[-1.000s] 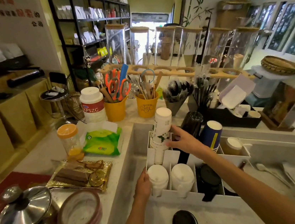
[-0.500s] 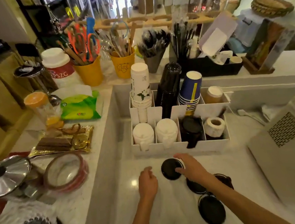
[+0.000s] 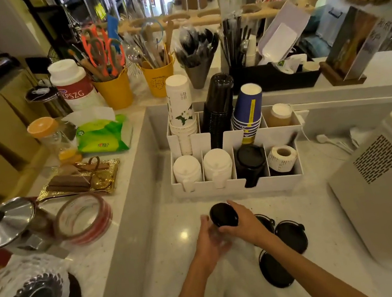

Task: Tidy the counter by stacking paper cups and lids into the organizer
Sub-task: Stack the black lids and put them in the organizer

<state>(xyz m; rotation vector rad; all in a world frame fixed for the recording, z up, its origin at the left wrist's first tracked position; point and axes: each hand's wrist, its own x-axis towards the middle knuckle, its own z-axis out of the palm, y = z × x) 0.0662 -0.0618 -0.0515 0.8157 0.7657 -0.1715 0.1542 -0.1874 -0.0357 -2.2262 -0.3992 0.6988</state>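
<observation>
A white organizer (image 3: 239, 188) stands on the low counter. Its back row holds a white cup stack (image 3: 179, 101), a black cup stack (image 3: 219, 106) and a blue cup stack (image 3: 248, 109). The front row holds two white lid stacks (image 3: 187, 171) (image 3: 217, 166), black lids (image 3: 249, 162) and a label roll (image 3: 282, 157). In front of the organizer, my right hand (image 3: 245, 225) grips a black lid (image 3: 223, 215) lifted off the counter. My left hand (image 3: 210, 242) is blurred, curled just under that lid. Three loose black lids (image 3: 291, 235) lie to the right.
A grey machine (image 3: 380, 187) fills the right side. The raised counter on the left carries a tape roll (image 3: 82, 219), a gold tray (image 3: 80, 179), a tissue pack (image 3: 102, 135) and a steel pot lid (image 3: 7, 225). Yellow utensil buckets (image 3: 114, 91) stand behind.
My hands came back from the organizer to the counter in front of it. My right hand picked up a black lid and my left hand rose toward it.
</observation>
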